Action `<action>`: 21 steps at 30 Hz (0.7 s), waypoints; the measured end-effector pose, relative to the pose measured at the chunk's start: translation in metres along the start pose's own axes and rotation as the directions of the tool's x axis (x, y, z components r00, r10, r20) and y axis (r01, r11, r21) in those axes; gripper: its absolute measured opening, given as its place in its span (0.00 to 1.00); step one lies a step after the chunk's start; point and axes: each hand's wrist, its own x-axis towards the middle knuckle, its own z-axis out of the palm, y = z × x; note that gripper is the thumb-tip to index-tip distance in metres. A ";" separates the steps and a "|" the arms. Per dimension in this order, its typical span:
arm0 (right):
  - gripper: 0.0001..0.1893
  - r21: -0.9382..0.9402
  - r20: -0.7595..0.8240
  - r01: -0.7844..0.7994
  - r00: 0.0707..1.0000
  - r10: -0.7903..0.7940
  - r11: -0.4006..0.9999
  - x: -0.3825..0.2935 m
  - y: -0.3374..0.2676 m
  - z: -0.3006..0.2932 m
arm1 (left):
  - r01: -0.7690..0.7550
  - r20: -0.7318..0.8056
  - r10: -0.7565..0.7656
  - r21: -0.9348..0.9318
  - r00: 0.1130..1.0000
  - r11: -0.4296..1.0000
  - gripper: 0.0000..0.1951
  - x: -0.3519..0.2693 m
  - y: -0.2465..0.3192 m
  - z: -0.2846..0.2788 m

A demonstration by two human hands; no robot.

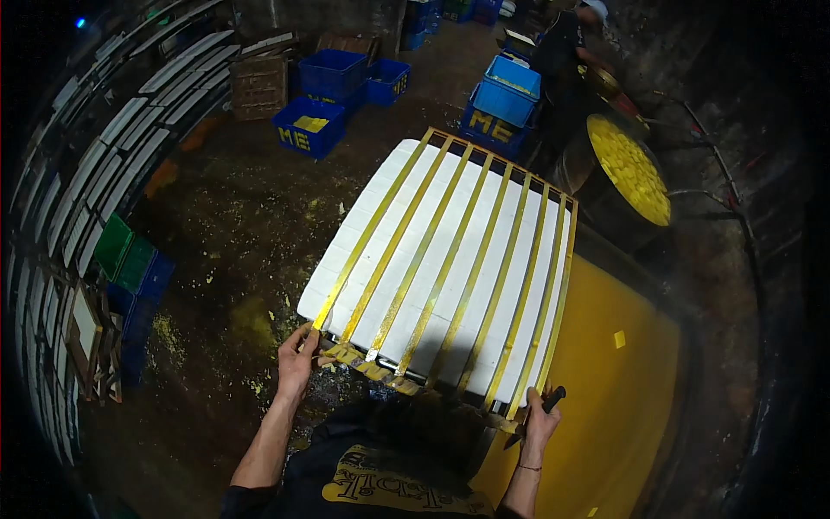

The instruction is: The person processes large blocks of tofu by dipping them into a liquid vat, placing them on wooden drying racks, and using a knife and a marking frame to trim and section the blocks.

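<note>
A large white slab [415, 259], scored into squares and resembling tofu, lies before me under a yellow-stained slatted rack [460, 250]. My left hand [298, 363] grips the rack's near left corner, with the thumb at the end of the outer slat. At the near right corner, my right hand [541, 422] holds the rack's edge. That same hand also has a knife with a black handle [554, 398], its blade mostly hidden below. What supports the slab underneath is hidden.
Right of the slab lies a vat of yellow liquid [609, 389] with a floating yellow piece [619, 339]. Beyond stands a drum of yellow pieces [628, 170], beside another person [561, 52]. Blue crates [311, 139] stand across the wet floor; boards on racks [123, 149] line the left.
</note>
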 end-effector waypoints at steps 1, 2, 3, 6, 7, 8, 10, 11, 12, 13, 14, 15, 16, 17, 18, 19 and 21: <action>0.17 -0.103 -0.080 0.102 0.991 -0.110 0.989 -0.004 -0.013 -0.002 | 0.046 -0.010 -0.046 0.027 0.999 0.999 0.21 -0.003 0.008 -0.001; 0.17 -0.106 -0.089 0.094 0.991 -0.103 0.990 -0.007 -0.031 -0.013 | 0.091 -0.017 -0.090 0.056 0.996 0.994 0.21 -0.003 0.013 0.000; 0.14 -0.042 -0.140 0.022 0.990 -0.027 0.999 -0.011 -0.062 -0.032 | 0.093 -0.007 -0.093 0.061 0.996 0.994 0.21 -0.001 0.008 -0.005; 0.13 0.064 -0.235 0.141 0.964 -0.122 0.988 -0.032 -0.135 -0.067 | -0.355 -0.104 0.488 0.558 0.866 0.750 0.23 -0.005 0.015 0.006; 0.13 0.113 -0.240 0.342 0.921 -0.308 0.933 -0.042 -0.152 -0.067 | -0.445 -0.059 0.574 0.569 0.817 0.692 0.23 -0.008 0.028 0.016; 0.13 0.250 -0.036 0.127 0.992 -0.121 0.960 -0.054 -0.168 -0.061 | -0.501 0.063 0.543 0.484 0.838 0.717 0.22 -0.014 0.041 0.030; 0.12 0.334 0.248 -0.122 0.968 0.038 0.935 -0.071 -0.173 -0.038 | -0.543 0.408 0.413 0.285 0.814 0.790 0.21 -0.030 0.068 0.073; 0.12 0.332 0.315 -0.136 0.949 0.026 0.933 -0.072 -0.162 -0.023 | -0.522 0.612 0.315 0.191 0.726 0.831 0.20 -0.037 0.077 0.096; 0.11 0.295 0.369 -0.144 0.929 0.027 0.945 -0.072 -0.157 -0.008 | -0.455 0.750 0.283 0.027 0.598 0.890 0.18 -0.037 0.065 0.113; 0.11 0.252 0.418 -0.145 0.908 0.027 0.957 -0.066 -0.157 -0.001 | -0.341 0.856 0.276 -0.126 0.438 0.932 0.16 -0.036 0.057 0.132; 0.11 0.247 0.402 -0.145 0.915 0.035 0.958 -0.060 -0.167 0.000 | -0.332 0.864 0.272 -0.132 0.424 0.934 0.16 -0.034 0.055 0.144; 0.10 0.191 0.483 -0.110 0.876 0.004 0.975 -0.051 -0.180 0.001 | -0.159 0.929 0.048 0.012 0.367 0.987 0.16 -0.026 0.059 0.161; 0.10 0.140 0.569 -0.069 0.822 -0.023 0.988 -0.040 -0.192 0.004 | 0.000 0.946 -0.171 0.178 0.275 0.984 0.15 -0.019 0.065 0.176; 0.10 0.135 0.567 -0.070 0.823 -0.019 0.988 -0.025 -0.200 0.008 | 0.004 0.947 -0.171 0.177 0.271 0.984 0.15 -0.009 0.072 0.194; 0.09 0.127 0.554 0.108 0.816 -0.161 0.986 -0.006 -0.206 0.013 | -0.129 0.935 -0.159 0.208 0.317 0.970 0.16 0.005 0.079 0.213; 0.08 0.128 0.551 0.285 0.776 -0.307 0.950 0.015 -0.214 0.021 | -0.262 0.918 -0.136 0.245 0.373 0.934 0.16 0.018 0.083 0.225; 0.06 0.093 0.411 0.406 0.816 -0.406 0.909 0.080 -0.202 0.046 | -0.253 0.817 0.175 -0.037 0.550 0.967 0.19 0.050 0.061 0.245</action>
